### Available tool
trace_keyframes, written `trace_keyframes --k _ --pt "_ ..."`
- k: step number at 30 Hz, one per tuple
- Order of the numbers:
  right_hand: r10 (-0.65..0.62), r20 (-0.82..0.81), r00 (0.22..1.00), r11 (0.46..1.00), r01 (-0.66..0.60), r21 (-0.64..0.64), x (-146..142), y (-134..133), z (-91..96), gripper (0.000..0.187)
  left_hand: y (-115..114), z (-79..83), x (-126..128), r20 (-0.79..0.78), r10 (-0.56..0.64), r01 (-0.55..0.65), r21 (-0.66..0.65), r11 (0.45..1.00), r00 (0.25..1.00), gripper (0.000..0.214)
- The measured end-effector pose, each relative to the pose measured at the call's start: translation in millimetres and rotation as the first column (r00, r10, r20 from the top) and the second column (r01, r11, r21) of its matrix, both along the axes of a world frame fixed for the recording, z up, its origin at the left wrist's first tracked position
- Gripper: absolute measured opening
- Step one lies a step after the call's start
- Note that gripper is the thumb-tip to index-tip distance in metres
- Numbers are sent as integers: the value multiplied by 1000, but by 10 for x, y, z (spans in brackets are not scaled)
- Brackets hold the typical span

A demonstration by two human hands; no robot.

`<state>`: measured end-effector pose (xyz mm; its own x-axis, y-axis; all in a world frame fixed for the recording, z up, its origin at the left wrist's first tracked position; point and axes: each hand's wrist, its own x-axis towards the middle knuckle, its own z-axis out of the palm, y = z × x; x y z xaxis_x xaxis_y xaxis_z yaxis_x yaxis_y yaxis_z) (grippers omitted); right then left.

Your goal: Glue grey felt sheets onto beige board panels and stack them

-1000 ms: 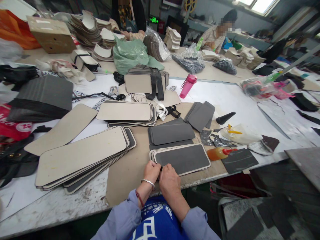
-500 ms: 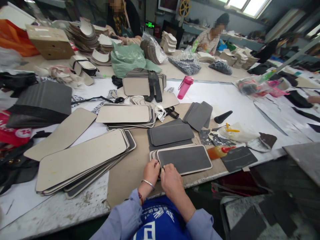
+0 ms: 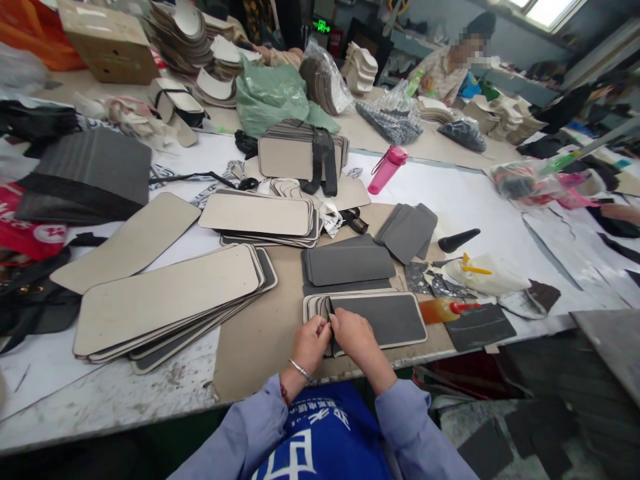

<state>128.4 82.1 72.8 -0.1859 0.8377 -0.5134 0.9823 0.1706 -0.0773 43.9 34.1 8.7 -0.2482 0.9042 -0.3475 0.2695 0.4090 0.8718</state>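
Grey-faced and cream-edged, the top panel [image 3: 385,319] lies on a small stack at the near edge of the table [image 3: 125,400].
The left hand [image 3: 311,341] and right hand [image 3: 356,339] meet at its left end, fingers curled, pinching the raised corner. Dark grey pieces [image 3: 347,263] lie just beyond, an orange bottle [image 3: 443,309] just to the right, and long beige boards [image 3: 165,300] fan out to the left.

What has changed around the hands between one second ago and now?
The left hand and the right hand moved forward from the near left corner of the grey panel onto its left end, which they now pinch and lift slightly. The beige-rimmed stack under it, the orange bottle and the pink bottle stayed in place.
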Motion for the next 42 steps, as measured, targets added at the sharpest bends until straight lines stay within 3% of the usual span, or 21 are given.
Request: trace_keyframes --k 6,11,16,21,27,30,33,36,38,39,41,42 --pt "-7 30 1000 996 5 90 80 -77 -60 32 45 -101 -10 -35 74 -77 -85 993 997 19" --pt "-37 24 999 985 32 169 372 -103 -29 34 61 -176 -74 -77 77 -84 -104 991 994 19" --pt "-44 -192 980 933 109 344 756 -151 102 41 65 -144 -124 -104 18 -28 -98 995 994 20" --pt "-166 -356 920 874 304 379 1095 -137 404 42 63 -84 -121 -180 -19 3 -90 996 983 22" --pt "-301 -334 893 786 430 443 1822 -78 976 46 61 -51 -96 -264 -44 19 -96 995 964 21" --pt "-303 -308 902 809 414 417 1993 -61 1214 45 25 -15 -110 -285 -66 35 -112 993 956 21" --pt "-192 -301 934 859 308 409 1747 -56 1258 40 -42 73 -134 -340 -58 37 -67 997 939 12" --pt "-64 -242 968 924 149 352 1177 -45 1034 32 -61 197 -153 -284 56 -19 130 991 957 23" --pt "-23 -203 979 959 78 272 756 -48 788 29 -16 275 -158 16 82 -84 153 985 996 39" --pt "-12 -201 979 969 61 240 563 -61 661 28 20 306 -161 214 93 -115 92 989 972 47" --pt "18 -228 974 981 26 190 253 -110 437 30 100 348 -171 525 156 -125 -93 988 837 59" --pt "34 -250 968 986 9 168 151 -142 351 31 136 356 -180 607 193 -113 -167 979 771 63"
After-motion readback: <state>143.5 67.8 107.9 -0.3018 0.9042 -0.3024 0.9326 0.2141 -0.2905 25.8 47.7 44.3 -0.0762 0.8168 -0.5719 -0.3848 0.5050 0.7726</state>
